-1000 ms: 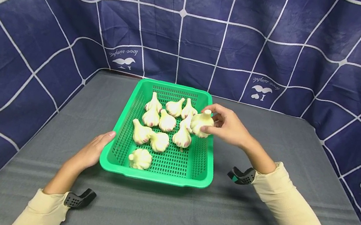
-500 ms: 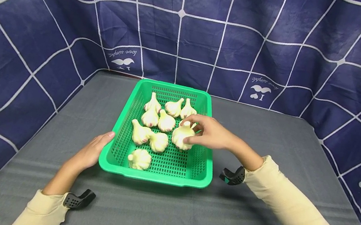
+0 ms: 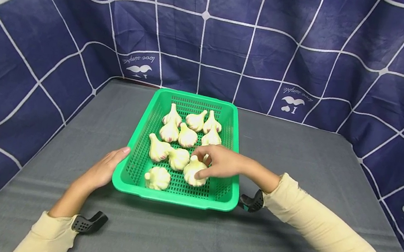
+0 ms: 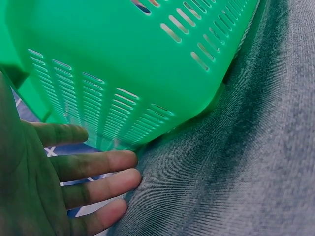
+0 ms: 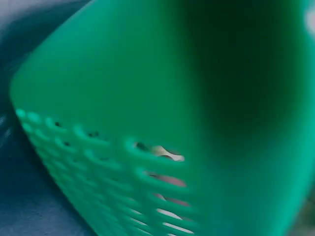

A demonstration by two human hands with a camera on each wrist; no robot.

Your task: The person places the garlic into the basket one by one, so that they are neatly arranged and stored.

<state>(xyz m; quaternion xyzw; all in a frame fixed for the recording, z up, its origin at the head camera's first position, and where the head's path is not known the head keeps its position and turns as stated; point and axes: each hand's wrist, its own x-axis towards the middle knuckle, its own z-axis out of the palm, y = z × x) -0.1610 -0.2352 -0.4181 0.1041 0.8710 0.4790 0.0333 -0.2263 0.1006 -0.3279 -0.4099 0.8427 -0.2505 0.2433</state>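
Observation:
A green plastic basket (image 3: 173, 199) holds several white garlic bulbs with purplish streaks, such as the one at the front left (image 3: 158, 178). My right hand (image 3: 224, 163) reaches over the basket's right side and holds a garlic bulb (image 3: 192, 171) between thumb and fingers, low in the basket, stem up. In the right wrist view the basket wall (image 5: 108, 88) fills the picture and hides that hand. At the left rim, my left hand (image 3: 101, 170) rests against the basket; in the left wrist view its fingers (image 4: 101, 189) are straight, beside the slotted wall (image 4: 128, 59).
The basket stands on a grey cloth-covered table (image 3: 181, 247). A dark blue curtain with white grid lines (image 3: 224, 40) hangs behind and at both sides. Black devices sit on the left wrist (image 3: 90, 222) and the right wrist (image 3: 252, 200).
My right hand has carried the garlic bulb from the basket's right rim down and toward the front left, into the basket. My left hand has stayed put.

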